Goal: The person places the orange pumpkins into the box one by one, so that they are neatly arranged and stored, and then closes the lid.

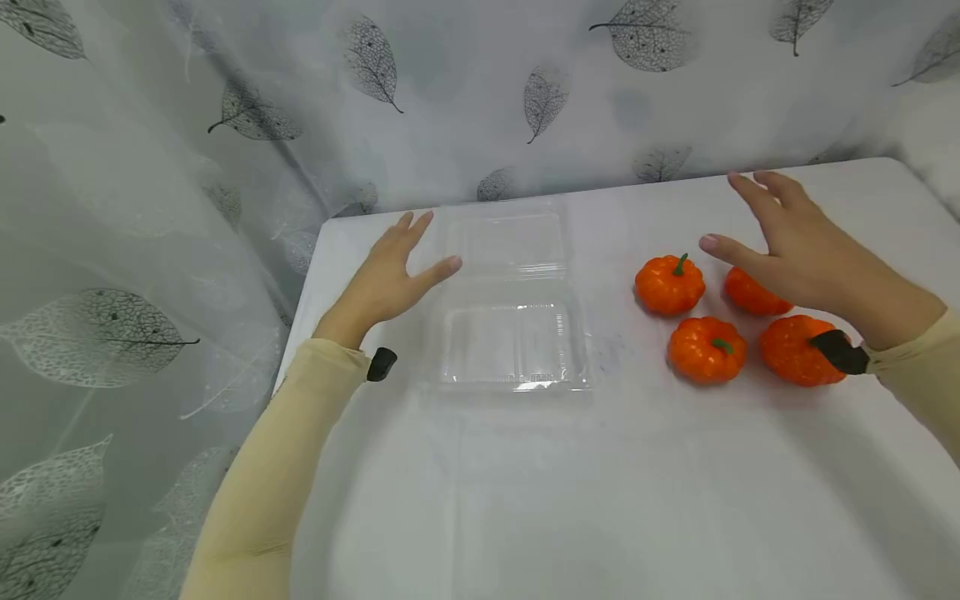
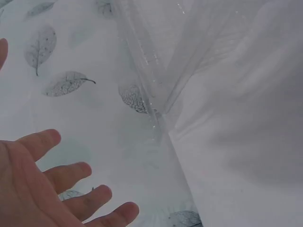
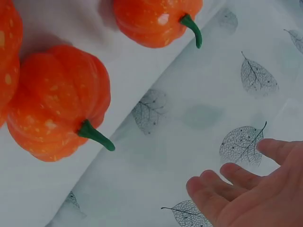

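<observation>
Thumbs apart and holding nothing, the left hand (image 1: 382,277) had the clear container (image 1: 483,343) beside its fingers, the right hand (image 1: 806,246) clustered pumpkins (image 1: 696,358) near its own, where a low sweep might have rolled one.

From here the right hand (image 1: 810,250) covers part of the rear pumpkin (image 1: 752,294), its stem out of sight, and a black tab (image 1: 840,352) hides some of the rightmost pumpkin (image 1: 793,350). The left wrist's view cuts off the left hand (image 2: 28,189) and blurs the clear container (image 2: 199,42); the right wrist's crops the top pumpkin (image 3: 151,21) and leftmost pumpkin (image 3: 7,61).
</observation>
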Tool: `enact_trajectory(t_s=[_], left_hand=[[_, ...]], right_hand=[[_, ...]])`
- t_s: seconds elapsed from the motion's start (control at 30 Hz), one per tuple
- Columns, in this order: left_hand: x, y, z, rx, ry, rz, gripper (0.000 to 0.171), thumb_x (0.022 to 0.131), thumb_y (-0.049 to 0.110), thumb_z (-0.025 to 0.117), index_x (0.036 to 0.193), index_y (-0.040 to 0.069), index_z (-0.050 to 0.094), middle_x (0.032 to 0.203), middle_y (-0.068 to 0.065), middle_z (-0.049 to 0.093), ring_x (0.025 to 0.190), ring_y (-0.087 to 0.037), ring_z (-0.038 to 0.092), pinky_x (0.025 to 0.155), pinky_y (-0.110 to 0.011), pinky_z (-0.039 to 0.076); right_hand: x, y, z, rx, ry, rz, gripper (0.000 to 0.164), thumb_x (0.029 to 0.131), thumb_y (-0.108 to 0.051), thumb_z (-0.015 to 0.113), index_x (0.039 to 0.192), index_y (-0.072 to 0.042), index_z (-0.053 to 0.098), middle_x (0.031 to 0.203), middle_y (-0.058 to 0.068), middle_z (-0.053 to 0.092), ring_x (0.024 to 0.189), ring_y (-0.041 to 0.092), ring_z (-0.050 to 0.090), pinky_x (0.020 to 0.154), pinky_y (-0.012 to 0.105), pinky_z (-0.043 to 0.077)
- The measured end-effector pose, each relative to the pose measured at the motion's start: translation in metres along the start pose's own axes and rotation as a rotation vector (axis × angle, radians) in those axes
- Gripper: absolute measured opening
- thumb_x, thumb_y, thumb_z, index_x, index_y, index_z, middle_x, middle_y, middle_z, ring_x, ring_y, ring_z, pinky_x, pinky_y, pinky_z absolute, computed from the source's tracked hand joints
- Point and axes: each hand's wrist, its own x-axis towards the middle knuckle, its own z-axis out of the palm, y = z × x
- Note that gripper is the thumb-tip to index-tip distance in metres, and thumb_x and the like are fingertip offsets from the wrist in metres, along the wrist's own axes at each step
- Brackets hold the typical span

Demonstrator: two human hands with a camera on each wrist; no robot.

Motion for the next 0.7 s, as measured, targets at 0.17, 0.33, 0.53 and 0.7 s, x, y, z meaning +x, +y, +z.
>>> enact_trajectory(t_s=[0.17, 0.33, 0.53, 0.7], left_hand=[[-0.010, -0.011, 0.009, -0.063, 0.007, -0.007, 0.095, 0.086, 0.081, 0.051, 0.162, 0.040, 0.012, 0.169, 0.003, 0.003, 0.154, -0.028, 0.006, 0.118, -0.062, 0.014], [-0.019, -0.024, 0.020, -0.164, -0.028, -0.027, 0.094, 0.084, 0.080, 0.056, 0.160, 0.046, 0.012, 0.168, 0.008, 0.006, 0.153, -0.026, 0.012, 0.118, -0.058, 0.019], [-0.029, -0.036, 0.033, -0.338, -0.075, -0.070, 0.092, 0.080, 0.077, 0.066, 0.156, 0.054, 0.019, 0.165, 0.004, 0.020, 0.140, -0.035, 0.042, 0.109, -0.057, 0.038], [-0.031, -0.042, 0.041, -0.488, -0.096, -0.048, 0.089, 0.084, 0.061, 0.075, 0.156, 0.050, 0.024, 0.165, -0.003, 0.025, 0.147, -0.025, 0.033, 0.109, -0.054, 0.039]], right_hand=[[-0.006, 0.001, 0.002, 0.068, -0.002, -0.019, 0.089, 0.103, -0.049, 0.052, 0.163, -0.017, -0.005, 0.165, 0.022, -0.010, 0.147, 0.054, 0.004, 0.108, 0.076, 0.007], [-0.010, 0.003, 0.009, 0.118, -0.034, -0.011, 0.089, 0.104, -0.046, 0.052, 0.163, -0.014, -0.007, 0.164, 0.025, -0.008, 0.145, 0.056, 0.007, 0.107, 0.078, 0.010], [-0.018, 0.007, 0.018, 0.212, -0.073, 0.010, 0.088, 0.104, -0.043, 0.053, 0.163, -0.016, -0.007, 0.164, 0.025, 0.001, 0.138, 0.054, 0.023, 0.102, 0.077, 0.022], [-0.025, 0.011, 0.024, 0.286, -0.095, 0.007, 0.087, 0.104, -0.040, 0.054, 0.163, -0.015, -0.004, 0.164, 0.023, 0.007, 0.144, 0.051, 0.021, 0.104, 0.077, 0.020]])
